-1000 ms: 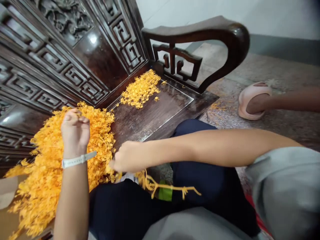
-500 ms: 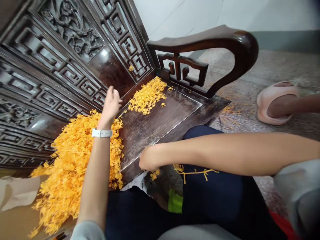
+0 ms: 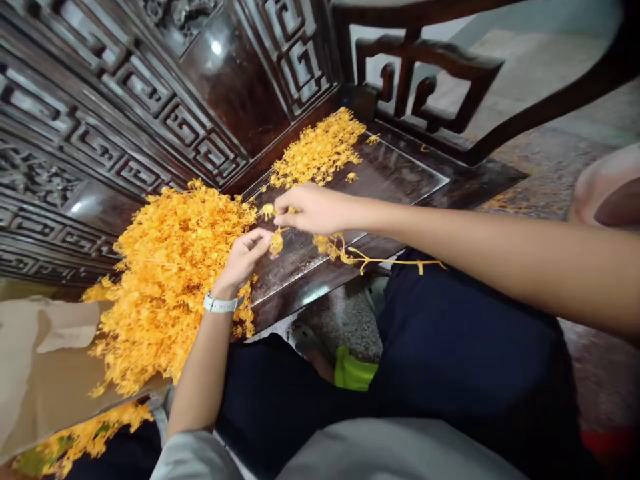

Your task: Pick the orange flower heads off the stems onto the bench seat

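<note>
My left hand (image 3: 244,257), with a white watch strap at the wrist, pinches a small yellow flower head (image 3: 276,243) between thumb and fingers. Just above and to the right is my right hand (image 3: 313,208), its fingers closed on a yellow flower sprig. The sprig's bare branching stem (image 3: 390,260) trails out below that hand toward my right knee. A big heap of yellow-orange flower pieces (image 3: 175,267) lies beside my left hand. Behind my right hand, a smaller pile of loose flower heads (image 3: 320,147) rests on the dark wooden seat (image 3: 400,173).
A carved wooden backrest (image 3: 240,87) rises behind the seat, with a curved armrest (image 3: 480,150) on the right. Brown cardboard (image 3: 65,347) is under the heap at left. More flowers (image 3: 90,433) sit lower left. Another person's pink shoe (image 3: 605,187) is on the floor at right.
My left hand has come back from over the seat's rear edge to pinch a flower head. My right hand has risen from the seat's front edge to meet it, bringing the sprig along.
</note>
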`<state>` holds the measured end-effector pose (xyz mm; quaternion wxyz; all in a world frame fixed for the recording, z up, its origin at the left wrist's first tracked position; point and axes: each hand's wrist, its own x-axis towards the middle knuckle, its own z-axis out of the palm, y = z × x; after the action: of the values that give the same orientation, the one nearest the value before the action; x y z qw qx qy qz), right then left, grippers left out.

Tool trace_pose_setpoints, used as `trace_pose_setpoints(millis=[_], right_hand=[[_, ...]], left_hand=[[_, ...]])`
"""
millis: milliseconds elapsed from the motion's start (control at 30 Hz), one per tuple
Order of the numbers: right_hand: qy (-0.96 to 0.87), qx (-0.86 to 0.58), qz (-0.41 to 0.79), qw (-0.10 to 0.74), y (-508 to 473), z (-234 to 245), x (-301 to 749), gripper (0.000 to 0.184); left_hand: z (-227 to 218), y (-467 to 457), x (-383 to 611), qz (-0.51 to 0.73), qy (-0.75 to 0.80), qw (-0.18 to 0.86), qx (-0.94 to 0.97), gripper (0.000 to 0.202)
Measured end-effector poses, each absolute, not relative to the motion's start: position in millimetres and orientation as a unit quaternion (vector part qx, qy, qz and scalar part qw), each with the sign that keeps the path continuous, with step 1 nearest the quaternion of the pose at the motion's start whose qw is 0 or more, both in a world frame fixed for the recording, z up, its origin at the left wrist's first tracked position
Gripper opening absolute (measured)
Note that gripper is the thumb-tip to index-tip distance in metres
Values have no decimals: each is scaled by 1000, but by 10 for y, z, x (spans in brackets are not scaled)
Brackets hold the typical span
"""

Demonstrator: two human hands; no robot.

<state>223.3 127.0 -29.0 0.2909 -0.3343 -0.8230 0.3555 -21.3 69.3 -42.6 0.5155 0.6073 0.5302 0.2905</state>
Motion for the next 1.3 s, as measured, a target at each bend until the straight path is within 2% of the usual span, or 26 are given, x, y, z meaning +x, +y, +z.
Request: trace_pose_setpoints(millis=[167,267,433,567,700,767,867,967,1033,1100,1167,1267,1300], right_hand=[[-731,-348,432,398,1329,-355,2141,25],[-725,-358,443,386,1293,-338,2127,27],[-790,-366,411,269,1171,-242,2197,20],[-865,-312,326,222,1015,-182,2195,24],[-934,-249,205,155,834,-114,2134,25],[-946,-235,186,122,743,-69,2117,26],[-941,-133,306,64,507,-26,2091,23],[-870,107,471,-103,153,-77,2032,22],[-832,165,488,-205,-14,-152,1995,34],[-845,121,461,-243,-44,-220,1982,42],[-878,42,412,-242,32,-255,1993,42],[-900,-4,354,-254,137,-267,2002,26],[-901,6,348,-260,136,-273,1994,19]], left_hand=[[-362,717,-196,319,519,481,630,51],[-392,682,-118,344,510,466,636,48],[-445,691,-133,398,478,401,672,37],[-528,807,-235,499,489,370,612,31],[-614,828,-147,483,487,395,611,32],[-636,803,-68,463,467,419,626,35],[-653,860,-94,496,446,457,588,37],[-633,1044,-358,602,461,464,459,45],[-581,1130,-556,612,484,451,433,43],[-499,1118,-653,542,500,458,496,34],[-395,1020,-602,374,493,496,609,26],[-250,872,-326,30,390,574,720,19],[-220,857,-220,-14,358,586,727,18]])
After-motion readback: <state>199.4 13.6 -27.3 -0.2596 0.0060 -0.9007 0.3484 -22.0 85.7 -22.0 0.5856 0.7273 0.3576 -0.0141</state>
